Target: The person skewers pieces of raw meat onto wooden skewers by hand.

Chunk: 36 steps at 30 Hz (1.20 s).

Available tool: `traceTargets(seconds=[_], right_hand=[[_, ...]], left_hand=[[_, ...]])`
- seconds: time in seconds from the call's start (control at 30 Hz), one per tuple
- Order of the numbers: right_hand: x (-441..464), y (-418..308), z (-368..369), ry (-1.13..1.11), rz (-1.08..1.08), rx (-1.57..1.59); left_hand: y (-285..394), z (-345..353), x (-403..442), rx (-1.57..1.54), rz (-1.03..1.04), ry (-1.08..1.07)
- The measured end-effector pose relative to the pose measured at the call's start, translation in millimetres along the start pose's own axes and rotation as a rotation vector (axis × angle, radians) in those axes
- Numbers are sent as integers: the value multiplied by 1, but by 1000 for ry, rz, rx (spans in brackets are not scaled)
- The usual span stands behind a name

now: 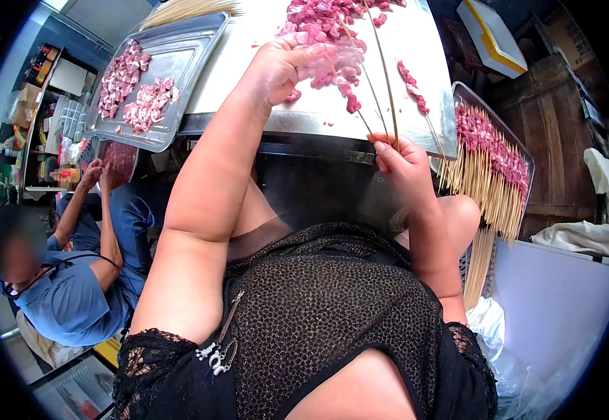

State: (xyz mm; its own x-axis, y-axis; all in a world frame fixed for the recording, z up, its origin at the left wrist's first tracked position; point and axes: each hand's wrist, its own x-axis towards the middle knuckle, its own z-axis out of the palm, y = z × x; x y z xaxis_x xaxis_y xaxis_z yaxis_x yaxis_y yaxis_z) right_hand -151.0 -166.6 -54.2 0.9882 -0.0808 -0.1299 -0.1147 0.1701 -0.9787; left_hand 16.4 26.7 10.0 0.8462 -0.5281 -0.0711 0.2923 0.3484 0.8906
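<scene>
My right hand (404,164) is closed around the lower ends of about three thin bamboo skewers (391,87), which fan upward over the white board (248,94). One of them bears pieces of raw meat (352,102) near its upper part. My left hand (294,64) reaches over the heap of cut raw meat (322,15), beside the meat on that skewer. Its fingers are smeared by motion, so whether they pinch a piece is unclear. To the right on the board lies a separate loaded skewer (414,87).
A metal tray (196,59) with two meat piles stands at the left, below loose skewers (189,10). Many finished meat skewers (490,154) fill a tray at the right. At lower left, another person (73,297) sits with both hands raised near a red container (119,159).
</scene>
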Motion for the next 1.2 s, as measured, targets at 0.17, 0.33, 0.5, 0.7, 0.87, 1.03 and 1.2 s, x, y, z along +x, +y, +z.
traceTargets(seconds=[0.17, 0.33, 0.5, 0.7, 0.87, 1.03, 1.2], right_hand=[[-1, -7, 6, 0, 45, 96], [0, -3, 3, 13, -1, -26], [0, 5, 4, 28, -1, -5], [2, 11, 8, 70, -39, 20], [3, 9, 9, 112, -109, -82], [2, -4, 9, 117, -129, -209], [4, -6, 10, 81, -98, -130]], left_hand=[[-5, 5, 0, -12, 24, 40], [-7, -2, 9, -147, 75, 45], [-9, 1, 11, -120, 74, 211], [-9, 0, 12, -165, 73, 173], [-4, 2, 7, -137, 51, 159], [-5, 2, 9, -86, 71, 139], [-2, 8, 3, -145, 63, 97]])
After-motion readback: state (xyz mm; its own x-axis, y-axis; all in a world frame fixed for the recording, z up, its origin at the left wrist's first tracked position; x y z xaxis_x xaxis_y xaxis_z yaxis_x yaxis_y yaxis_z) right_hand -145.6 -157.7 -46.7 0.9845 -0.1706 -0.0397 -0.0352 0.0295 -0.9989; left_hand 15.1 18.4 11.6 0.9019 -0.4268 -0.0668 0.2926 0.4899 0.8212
